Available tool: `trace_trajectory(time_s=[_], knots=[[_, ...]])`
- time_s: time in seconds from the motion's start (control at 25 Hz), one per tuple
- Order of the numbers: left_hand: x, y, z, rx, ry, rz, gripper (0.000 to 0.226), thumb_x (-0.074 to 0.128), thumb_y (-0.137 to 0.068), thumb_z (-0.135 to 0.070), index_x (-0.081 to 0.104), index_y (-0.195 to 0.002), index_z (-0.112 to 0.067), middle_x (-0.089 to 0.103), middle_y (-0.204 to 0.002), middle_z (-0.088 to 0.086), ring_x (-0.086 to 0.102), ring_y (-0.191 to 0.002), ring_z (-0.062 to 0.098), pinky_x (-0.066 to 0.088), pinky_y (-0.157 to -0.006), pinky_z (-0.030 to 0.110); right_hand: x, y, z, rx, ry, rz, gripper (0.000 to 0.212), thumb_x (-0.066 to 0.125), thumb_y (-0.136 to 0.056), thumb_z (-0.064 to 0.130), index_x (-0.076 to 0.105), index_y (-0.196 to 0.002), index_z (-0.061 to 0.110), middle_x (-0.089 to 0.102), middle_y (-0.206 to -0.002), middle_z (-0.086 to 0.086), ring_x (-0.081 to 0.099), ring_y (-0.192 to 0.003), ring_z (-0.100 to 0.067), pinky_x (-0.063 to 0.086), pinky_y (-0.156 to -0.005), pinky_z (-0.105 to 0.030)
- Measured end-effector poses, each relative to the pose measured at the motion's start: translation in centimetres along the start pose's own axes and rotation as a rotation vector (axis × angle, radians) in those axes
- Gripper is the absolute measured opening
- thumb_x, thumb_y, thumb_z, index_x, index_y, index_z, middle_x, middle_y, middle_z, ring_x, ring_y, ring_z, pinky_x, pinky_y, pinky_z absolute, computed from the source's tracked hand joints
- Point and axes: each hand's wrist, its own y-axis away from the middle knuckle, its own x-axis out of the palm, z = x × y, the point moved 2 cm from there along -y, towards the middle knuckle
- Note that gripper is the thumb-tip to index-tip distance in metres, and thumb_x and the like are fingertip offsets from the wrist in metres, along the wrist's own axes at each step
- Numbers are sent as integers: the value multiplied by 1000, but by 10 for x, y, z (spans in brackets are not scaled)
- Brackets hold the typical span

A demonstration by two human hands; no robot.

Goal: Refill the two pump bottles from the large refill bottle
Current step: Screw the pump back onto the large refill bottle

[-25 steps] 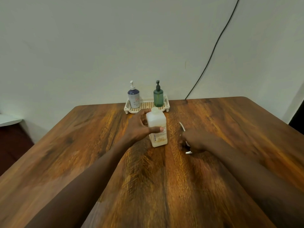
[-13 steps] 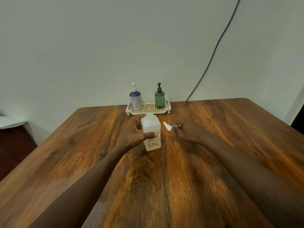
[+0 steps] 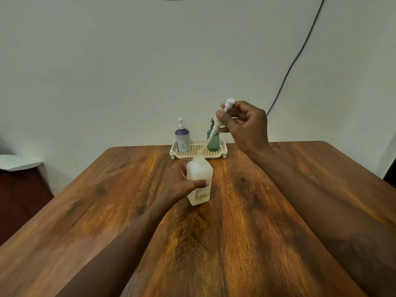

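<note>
Fingers (image 3: 201, 183) of left hand (image 3: 177, 181) wrap refill bottle (image 3: 199, 170); right hand (image 3: 246, 127) pinches pump (image 3: 214, 131).

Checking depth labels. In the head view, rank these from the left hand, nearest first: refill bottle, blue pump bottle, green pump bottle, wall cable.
1. Refill bottle: in the grip of the left hand, mid-table.
2. Blue pump bottle: left end of the tray, straight behind.
3. Green pump bottle: tray's right end.
4. Wall cable: far right, on the wall.
</note>
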Motion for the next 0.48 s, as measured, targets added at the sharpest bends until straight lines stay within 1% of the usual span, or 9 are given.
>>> trace_trajectory(time_s=[0.12, 0.24, 0.4, 0.48], knots=[[-3, 0, 2, 3, 11, -5, 92, 97, -63, -41, 55, -143, -27, 67, -134, 1, 58, -106, 9, 43, -66, 11, 0, 2, 2, -2, 21, -1, 32, 77, -90, 27, 72, -116, 9, 76, -106, -7, 76, -96, -20, 66, -71, -46], [-7, 2, 3, 3, 21, 2, 92, 97, -63, -40, 54, -144, -27, 66, -135, 1, 59, -108, 11, 47, -70, 13, 1, 2, 7, -2, 2, -23, 31, 78, -90, 26, 72, -115, 9, 76, -104, -6, 77, -94, -19, 66, -70, -45], [-11, 3, 6, 4, 25, -2, 93, 97, -62, -39, 54, -144, -27, 64, -139, 2, 61, -120, 18, 52, -79, 24, 0, -3, 17, -6, -25, -46, 28, 78, -90, 26, 72, -114, 12, 76, -100, 0, 77, -90, -15, 66, -69, -39], [-11, 3, 6, 5, 33, 0, 95, 97, -61, -40, 53, -145, -29, 63, -140, 2, 62, -123, 20, 55, -83, 29, 2, -3, 17, -4, -5, -26, 28, 78, -90, 26, 72, -113, 12, 76, -100, -1, 77, -90, -16, 66, -69, -39]])
